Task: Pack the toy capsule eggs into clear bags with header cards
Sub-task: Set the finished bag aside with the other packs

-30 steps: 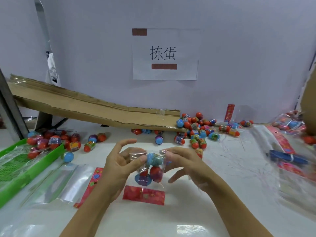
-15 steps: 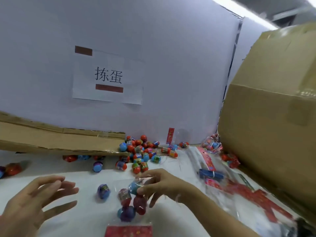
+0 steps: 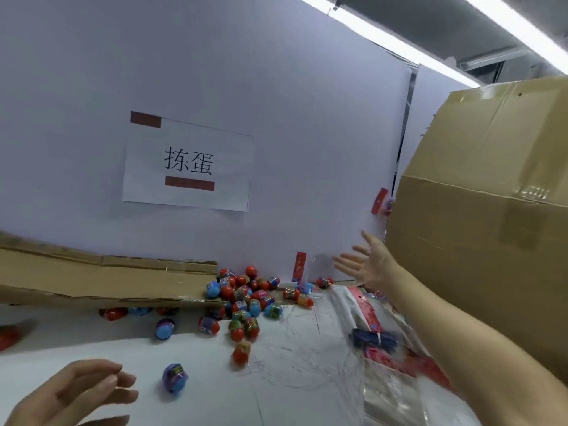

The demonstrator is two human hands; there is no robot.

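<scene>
Half a second ago the right hand [image 3: 373, 265] pinched a filled bag low over the table; now it is raised toward the big cardboard box [image 3: 491, 210] with fingers spread and nothing in them, and a packed bag [image 3: 381, 202] with a red header card shows in mid-air at the box's edge.

At lower left the left hand [image 3: 70, 395] hovers over the white table [image 3: 199, 404], fingers loosely apart and relaxed, holding nothing. Just right of it a single blue-purple capsule egg [image 3: 175, 378] lies on the table. Further back a cardboard ramp [image 3: 101, 281] slopes down from the left, and a heap of red and blue capsule eggs [image 3: 246, 296] lies at its lower end. On the white partition wall [image 3: 276, 103] behind hangs a paper sign [image 3: 187, 164] with Chinese characters. Right of the heap, a stack of clear bags [image 3: 344, 305] with red header cards [image 3: 367, 312] lies beside a dark blue bundle [image 3: 373, 338]. More clear plastic spreads toward the lower right, blurred. A ceiling light strip [image 3: 399, 41] runs above the partition.
</scene>
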